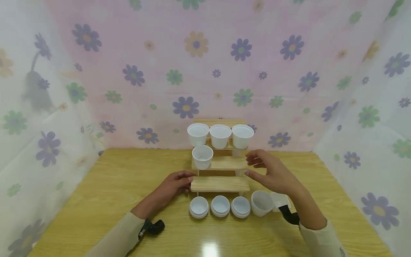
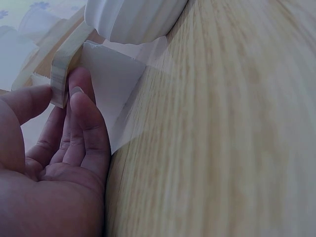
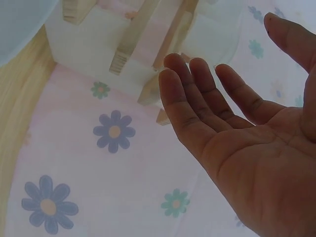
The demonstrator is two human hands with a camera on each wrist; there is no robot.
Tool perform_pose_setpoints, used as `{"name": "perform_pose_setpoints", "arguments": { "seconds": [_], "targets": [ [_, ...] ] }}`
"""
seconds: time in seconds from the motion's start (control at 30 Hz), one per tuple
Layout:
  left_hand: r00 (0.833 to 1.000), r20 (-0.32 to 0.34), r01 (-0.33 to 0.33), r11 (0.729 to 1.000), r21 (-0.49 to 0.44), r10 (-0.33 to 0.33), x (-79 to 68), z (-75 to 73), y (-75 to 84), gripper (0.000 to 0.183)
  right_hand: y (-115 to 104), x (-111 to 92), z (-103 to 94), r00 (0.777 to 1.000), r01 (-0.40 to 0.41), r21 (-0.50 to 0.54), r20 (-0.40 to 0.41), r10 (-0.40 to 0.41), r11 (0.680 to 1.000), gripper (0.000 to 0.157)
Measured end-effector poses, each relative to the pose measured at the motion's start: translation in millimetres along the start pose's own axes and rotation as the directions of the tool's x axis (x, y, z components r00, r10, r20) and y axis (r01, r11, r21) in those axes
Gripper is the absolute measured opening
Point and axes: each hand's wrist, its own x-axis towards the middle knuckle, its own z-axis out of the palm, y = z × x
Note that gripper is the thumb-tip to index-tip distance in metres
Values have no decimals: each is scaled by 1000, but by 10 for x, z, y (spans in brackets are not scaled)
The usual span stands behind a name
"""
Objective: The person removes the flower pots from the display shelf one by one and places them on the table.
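A stepped wooden display stand (image 1: 221,184) with white side supports stands mid-table. My left hand (image 1: 178,181) pinches the left end of its lowest board; in the left wrist view the thumb lies on one face of the board end (image 2: 60,79) and fingers on the other. My right hand (image 1: 273,173) hovers by the stand's right side, fingers loosely bent and holding nothing. Three white plastic cups (image 1: 220,136) line the upper part of the stand. Another white cup (image 1: 202,157) sits below them, at the left of the middle board.
Along the stand's front, three small white ribbed cups (image 1: 220,206) stand in a row on the wooden table (image 1: 135,185). To their right are a larger white cup (image 1: 262,203) and a translucent square piece (image 1: 280,201), partly behind the right wrist's strap. Flowered cloth (image 1: 218,71) encloses the table.
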Motion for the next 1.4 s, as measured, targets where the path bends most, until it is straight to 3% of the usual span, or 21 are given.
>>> {"name": "perform_pose_setpoints", "arguments": {
  "seconds": [0.33, 0.8, 1.4],
  "targets": [
    [1000, -3, -8, 1000, -8, 8, 122, 48, 56, 43, -81, 111, -28, 1000, -4, 25, -17, 4, 1000, 42],
    [1000, -24, 9, 1000, -8, -10, 5, -8, 36, 42, -238, 225, 216, 1000, -3, 109, -25, 5, 994, 45],
    [1000, -3, -12, 1000, -5, 12, 37, 1, -20, 42, -371, 339, 313, 997, -36, 118, -57, 43, 992, 45]
  ]
}}
